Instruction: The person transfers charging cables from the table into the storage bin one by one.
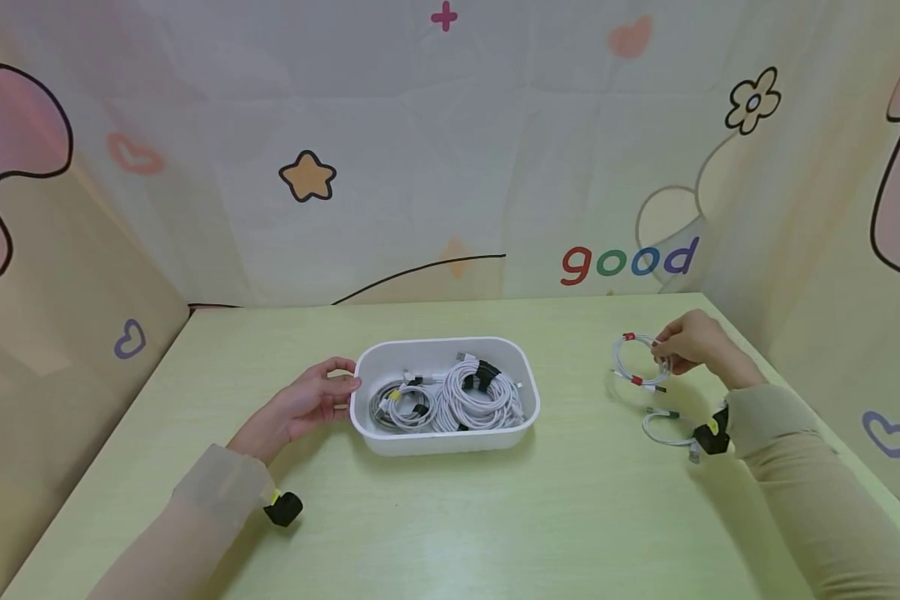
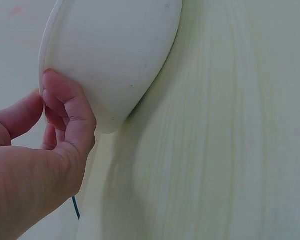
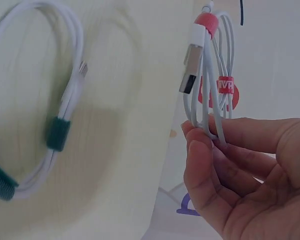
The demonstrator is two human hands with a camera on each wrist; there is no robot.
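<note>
My left hand holds the left end of a white plastic bin, its thumb at the rim and its fingers against the outer wall. Inside the bin lie several coiled cables, among them a large white coil with black straps and a smaller one at the left. At the right of the table my right hand pinches a coiled white USB cable bound with red straps, held up off the table. Below that hand, another coiled white cable with dark green straps lies on the table.
The pale wood table runs back to a printed curtain, which also hangs along both sides. A small black wrist camera sits on the left wrist, and another on the right one partly covers the cable on the table.
</note>
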